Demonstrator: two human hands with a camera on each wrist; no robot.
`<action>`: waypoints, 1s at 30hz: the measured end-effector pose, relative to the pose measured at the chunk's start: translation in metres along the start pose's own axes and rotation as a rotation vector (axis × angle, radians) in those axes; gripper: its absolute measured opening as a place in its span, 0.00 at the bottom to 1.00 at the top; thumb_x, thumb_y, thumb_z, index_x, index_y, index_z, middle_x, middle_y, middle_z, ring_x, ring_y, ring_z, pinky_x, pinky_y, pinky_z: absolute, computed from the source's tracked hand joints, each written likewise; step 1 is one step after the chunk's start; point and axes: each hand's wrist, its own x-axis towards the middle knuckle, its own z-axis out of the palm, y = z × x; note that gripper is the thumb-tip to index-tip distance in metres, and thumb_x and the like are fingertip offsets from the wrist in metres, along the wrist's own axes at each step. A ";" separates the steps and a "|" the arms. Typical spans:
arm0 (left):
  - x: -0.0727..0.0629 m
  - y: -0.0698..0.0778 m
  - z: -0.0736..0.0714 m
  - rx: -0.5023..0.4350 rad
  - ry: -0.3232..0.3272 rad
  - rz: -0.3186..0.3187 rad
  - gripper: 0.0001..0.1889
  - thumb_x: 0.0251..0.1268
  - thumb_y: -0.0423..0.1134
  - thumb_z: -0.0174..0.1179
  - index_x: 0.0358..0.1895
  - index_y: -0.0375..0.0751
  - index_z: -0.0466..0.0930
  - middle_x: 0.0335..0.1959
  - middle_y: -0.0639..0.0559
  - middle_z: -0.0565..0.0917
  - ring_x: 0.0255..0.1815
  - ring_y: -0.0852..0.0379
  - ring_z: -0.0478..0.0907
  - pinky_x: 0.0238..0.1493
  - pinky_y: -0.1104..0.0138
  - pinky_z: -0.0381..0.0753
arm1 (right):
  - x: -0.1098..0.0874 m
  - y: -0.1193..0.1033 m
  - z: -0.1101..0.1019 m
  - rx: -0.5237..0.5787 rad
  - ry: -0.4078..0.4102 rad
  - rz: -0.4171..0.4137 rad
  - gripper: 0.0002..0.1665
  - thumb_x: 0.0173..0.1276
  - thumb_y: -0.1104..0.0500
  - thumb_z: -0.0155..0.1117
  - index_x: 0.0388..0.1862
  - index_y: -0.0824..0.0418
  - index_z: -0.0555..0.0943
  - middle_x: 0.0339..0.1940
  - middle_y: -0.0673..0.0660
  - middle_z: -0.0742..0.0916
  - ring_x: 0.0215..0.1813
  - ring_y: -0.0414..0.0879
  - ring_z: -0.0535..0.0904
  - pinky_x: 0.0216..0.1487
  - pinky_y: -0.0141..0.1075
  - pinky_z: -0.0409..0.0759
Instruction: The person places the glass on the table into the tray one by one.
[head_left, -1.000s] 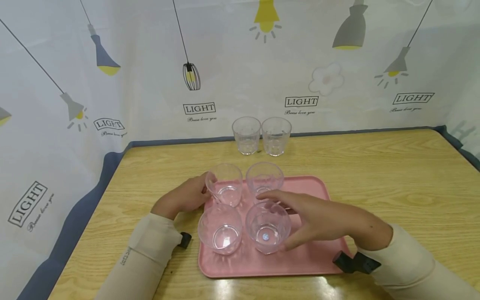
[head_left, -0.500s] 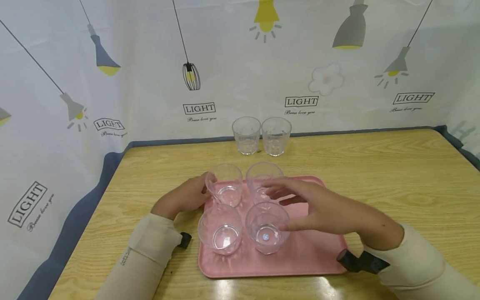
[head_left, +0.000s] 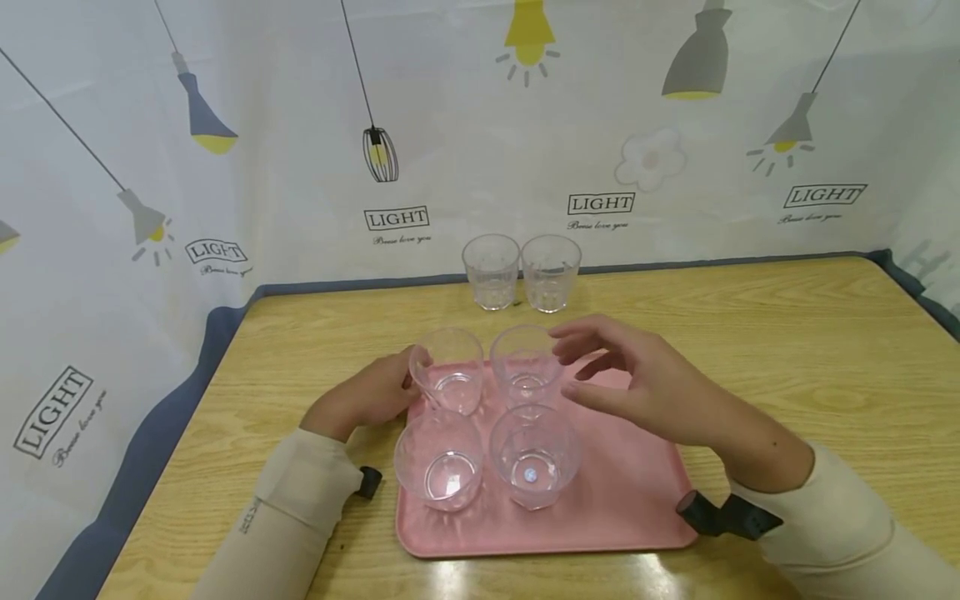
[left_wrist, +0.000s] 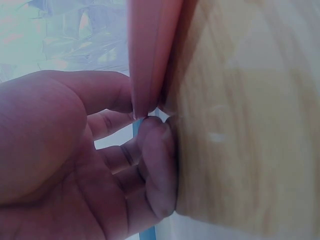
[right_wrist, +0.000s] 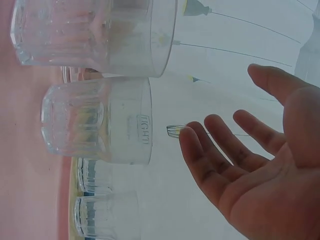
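Several clear plastic cups stand upright in two rows on a pink tray [head_left: 615, 517]. My left hand [head_left: 375, 390] is at the tray's back left edge, behind the back left cup [head_left: 459, 385]. In the left wrist view, the thumb and curled fingers pinch the tray's rim [left_wrist: 149, 55] from both sides. My right hand [head_left: 637, 375] hovers over the tray's right part, fingers loosely bent and holding nothing. Its fingertips are right by the rim of the back right cup [head_left: 525, 385]. The front right cup [head_left: 534, 450] has a small pale round spot at its bottom.
Behind the tray, two more clear cups, a left one [head_left: 491, 279] and a right one [head_left: 551, 279], stand side by side near the far edge of the wooden table [head_left: 787, 350]. A lamp-printed cloth [head_left: 495, 150] hangs behind and on the left.
My right hand has left the front right cup and moved back and up, beside the back right cup. The cups, the tray and my left hand have stayed put.
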 end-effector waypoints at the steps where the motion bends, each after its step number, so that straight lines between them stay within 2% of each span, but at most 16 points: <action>1: 0.000 0.000 0.000 -0.002 -0.001 0.000 0.13 0.74 0.37 0.52 0.58 0.44 0.71 0.40 0.49 0.79 0.41 0.53 0.74 0.47 0.60 0.74 | 0.000 0.000 -0.001 -0.002 0.011 0.002 0.29 0.67 0.63 0.69 0.66 0.55 0.73 0.53 0.54 0.85 0.54 0.42 0.82 0.54 0.38 0.83; 6: -0.001 0.000 0.000 -0.012 0.000 0.003 0.13 0.74 0.37 0.52 0.58 0.44 0.71 0.40 0.49 0.79 0.41 0.53 0.74 0.47 0.61 0.74 | 0.002 0.003 -0.003 -0.018 0.049 0.003 0.27 0.68 0.63 0.68 0.65 0.56 0.74 0.54 0.55 0.85 0.55 0.42 0.81 0.54 0.37 0.83; 12: -0.001 0.000 0.000 -0.011 -0.001 0.008 0.13 0.75 0.37 0.52 0.58 0.44 0.71 0.39 0.49 0.78 0.40 0.53 0.74 0.46 0.61 0.74 | 0.004 0.007 -0.005 0.004 0.074 0.032 0.26 0.68 0.63 0.67 0.64 0.58 0.74 0.56 0.60 0.84 0.57 0.51 0.80 0.54 0.35 0.83; 14: -0.001 0.000 0.000 -0.011 0.000 0.009 0.13 0.75 0.37 0.52 0.58 0.44 0.71 0.39 0.49 0.78 0.41 0.53 0.74 0.46 0.61 0.74 | 0.004 0.009 -0.005 0.004 0.078 0.048 0.26 0.69 0.62 0.67 0.64 0.58 0.74 0.57 0.61 0.83 0.58 0.52 0.80 0.54 0.35 0.83; 23: 0.001 -0.003 0.002 -0.007 0.009 0.016 0.12 0.74 0.37 0.53 0.57 0.45 0.71 0.39 0.50 0.78 0.40 0.54 0.74 0.46 0.61 0.74 | 0.006 0.016 -0.003 0.003 0.066 0.081 0.26 0.70 0.60 0.66 0.65 0.57 0.73 0.56 0.60 0.83 0.57 0.51 0.81 0.55 0.35 0.82; 30: 0.002 -0.004 0.002 -0.006 0.014 0.022 0.13 0.74 0.37 0.53 0.58 0.44 0.71 0.40 0.49 0.79 0.41 0.53 0.74 0.47 0.60 0.74 | 0.006 0.023 0.000 0.014 0.038 0.076 0.26 0.71 0.60 0.65 0.67 0.56 0.72 0.55 0.58 0.83 0.57 0.57 0.82 0.55 0.36 0.82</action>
